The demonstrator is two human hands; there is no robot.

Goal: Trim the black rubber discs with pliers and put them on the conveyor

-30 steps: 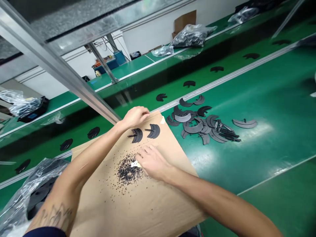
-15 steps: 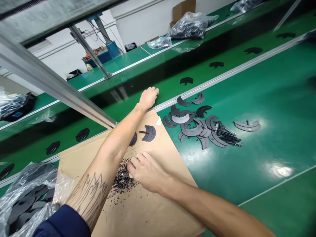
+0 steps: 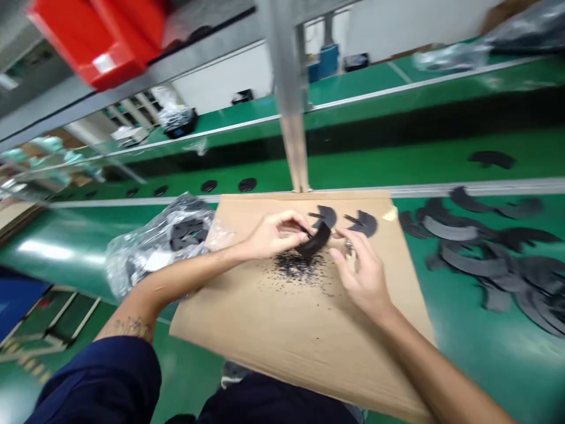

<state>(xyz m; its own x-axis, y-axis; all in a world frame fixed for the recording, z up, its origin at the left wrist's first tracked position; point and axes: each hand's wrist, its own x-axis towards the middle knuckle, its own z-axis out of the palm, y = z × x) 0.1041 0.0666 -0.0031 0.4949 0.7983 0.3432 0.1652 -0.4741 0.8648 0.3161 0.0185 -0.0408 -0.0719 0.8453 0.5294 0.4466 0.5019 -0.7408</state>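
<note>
My left hand pinches a black curved plastic piece by its thin stem, holding it above the cardboard sheet. Just to the right, my right hand curls its fingers round a small shiny tool, mostly hidden and blurred, close to the piece's edge. Beneath both hands lies a scatter of tiny black bits. Two more dark curved pieces with stems, one nearer and one farther right, rest on the cardboard behind my hands.
A heap of grey curved pieces lies right of the cardboard. On the left sits a clear plastic bag of dark parts. A metal post rises behind the cardboard. Dark pieces lie along the green belt; a red bin hangs above.
My left hand has come back from the green belt to above the cardboard and now holds the curved piece. My right hand has lifted off the black bits. The view has swung left.
</note>
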